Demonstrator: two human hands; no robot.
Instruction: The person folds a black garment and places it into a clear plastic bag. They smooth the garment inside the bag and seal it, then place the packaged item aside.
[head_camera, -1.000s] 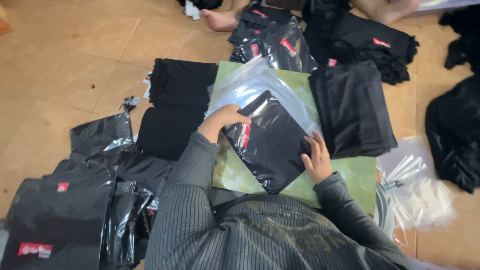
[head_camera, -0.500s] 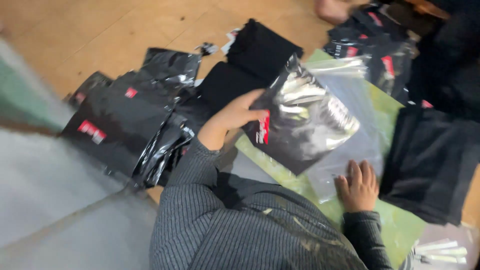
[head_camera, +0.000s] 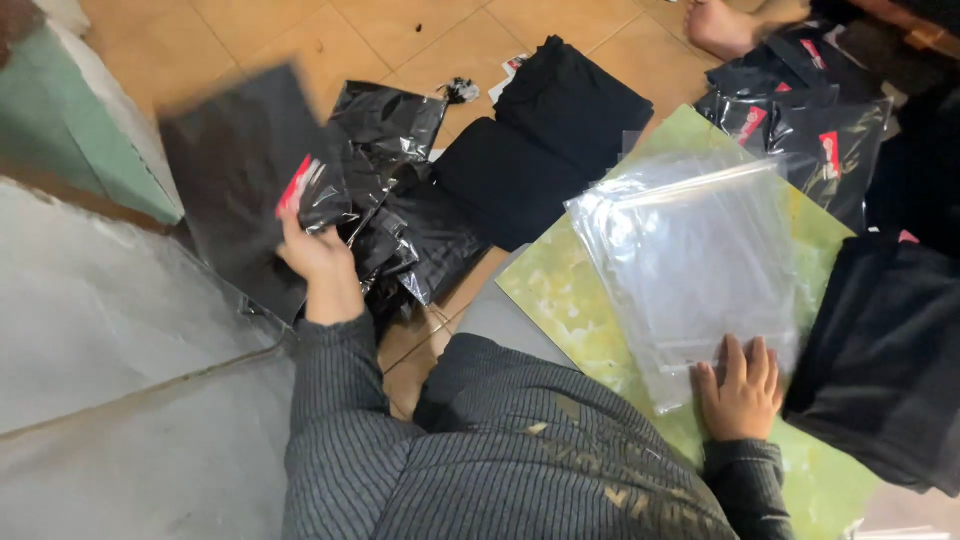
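The left hand (head_camera: 318, 255) grips a blurred, seemingly packed black bag (head_camera: 240, 180) at far left, while the right hand (head_camera: 742, 395) lies flat, fingers spread, on the clear bags (head_camera: 690, 260).

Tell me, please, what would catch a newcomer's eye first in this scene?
The left hand swings a bagged black garment, motion-blurred, over the glossy heap of packed bags at left. In the centre, the right hand presses a stack of clear bags flat on a green board.
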